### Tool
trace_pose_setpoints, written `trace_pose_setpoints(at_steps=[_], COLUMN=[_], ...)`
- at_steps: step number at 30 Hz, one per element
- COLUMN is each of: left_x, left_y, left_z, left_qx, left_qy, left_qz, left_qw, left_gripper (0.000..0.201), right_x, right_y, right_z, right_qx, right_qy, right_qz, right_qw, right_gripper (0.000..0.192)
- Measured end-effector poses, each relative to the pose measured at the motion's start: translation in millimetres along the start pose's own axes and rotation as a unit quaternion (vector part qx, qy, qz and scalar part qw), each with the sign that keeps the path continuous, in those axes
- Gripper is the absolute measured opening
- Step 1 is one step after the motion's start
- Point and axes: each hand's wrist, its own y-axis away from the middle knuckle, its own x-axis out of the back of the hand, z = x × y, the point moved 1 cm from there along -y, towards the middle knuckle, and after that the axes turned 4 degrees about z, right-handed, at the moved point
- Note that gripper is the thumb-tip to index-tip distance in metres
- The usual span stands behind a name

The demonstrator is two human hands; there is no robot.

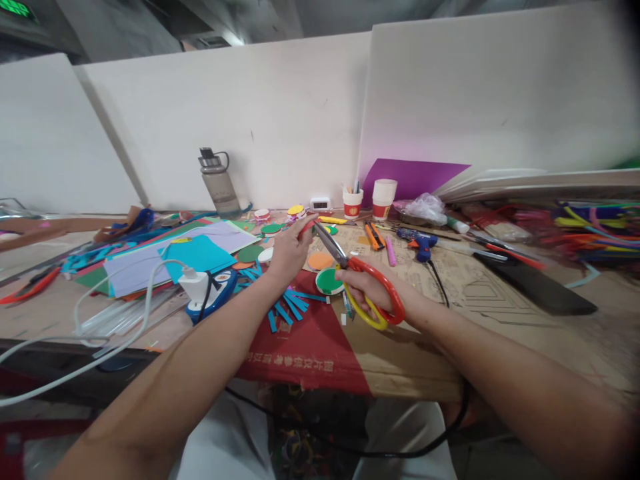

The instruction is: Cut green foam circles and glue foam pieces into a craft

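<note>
Right hand (373, 290) grips the scissors (357, 277) through the red and yellow loops, fingers closed round the handles; blades look nearly closed, hard to tell exactly. Scissors' long axis runs from the handles near the front edge of the worktop (500, 313) up and leftward, tips pointing toward the left hand (290, 250). Left hand is pinched narrow on a small red strip (306, 228), held above the worktop's middle, right at the blade tips, so the strip lies just off the blade end and the left hand is the nearer one to it. Below the hands: green paper disc (329, 281), orange disc (320, 260), blue paper strips (290, 303) fanned out on a red cardboard patch. Coloured paper sheets (165, 257) lie toward the left edge, water bottle (219, 181) at the back, two paper cups (369, 200) and a blue glue gun (419, 241) right of centre.
</note>
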Motion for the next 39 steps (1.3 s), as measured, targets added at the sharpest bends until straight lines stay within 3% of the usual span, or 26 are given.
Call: trace_pose_setpoints(at_steps=[4, 8, 11, 13, 15, 17, 19, 21, 23, 26, 32, 39], left_x=[0.7, 1.3, 2.2, 3.0, 3.9, 5.3, 7.3, 8.7, 9.4, 9.3, 7.4, 6.7], left_y=[-3, -6, -8, -9, -10, -11, -13, -14, -15, -15, -13, -13], left_z=[-2, -3, -5, -7, -8, -8, -8, -6, -5, -3, -2, -4], left_qx=[-0.016, -0.004, 0.049, 0.105, 0.176, 0.237, 0.281, 0.323, 0.360, 0.375, 0.334, 0.336], left_qy=[0.057, 0.070, 0.074, 0.144, 0.241, 0.309, 0.341, 0.356, 0.360, 0.360, 0.343, 0.328], left_qz=[-0.005, -0.013, 0.002, 0.010, 0.004, -0.009, -0.025, -0.044, -0.059, -0.070, -0.121, -0.129], left_qw=[0.998, 0.997, 0.996, 0.984, 0.955, 0.921, 0.897, 0.876, 0.859, 0.851, 0.869, 0.873], left_gripper=[0.034, 0.030, 0.025, 0.023, 0.024, 0.025, 0.023, 0.021, 0.018, 0.015, 0.015, 0.015], right_x=[5, 7, 8, 10, 17, 27, 36, 41, 42, 39, 35, 39], right_y=[0, -1, 0, -1, -3, -7, -11, -13, -13, -11, -9, -11], right_z=[-1, 1, 2, 3, 3, 4, 5, 5, 4, 4, 5, 3], right_qx=[-0.073, -0.056, -0.027, -0.008, 0.034, 0.075, 0.076, 0.056, 0.048, 0.059, 0.074, 0.083], right_qy=[-0.076, -0.046, -0.005, 0.036, 0.129, 0.273, 0.414, 0.509, 0.559, 0.588, 0.622, 0.657], right_qz=[-0.082, -0.055, -0.032, -0.025, 0.011, 0.082, 0.144, 0.167, 0.162, 0.145, 0.140, 0.128], right_qw=[0.991, 0.996, 0.999, 0.999, 0.991, 0.956, 0.895, 0.843, 0.812, 0.793, 0.767, 0.738], right_gripper=[0.044, 0.035, 0.031, 0.029, 0.025, 0.024, 0.029, 0.038, 0.043, 0.041, 0.034, 0.037])
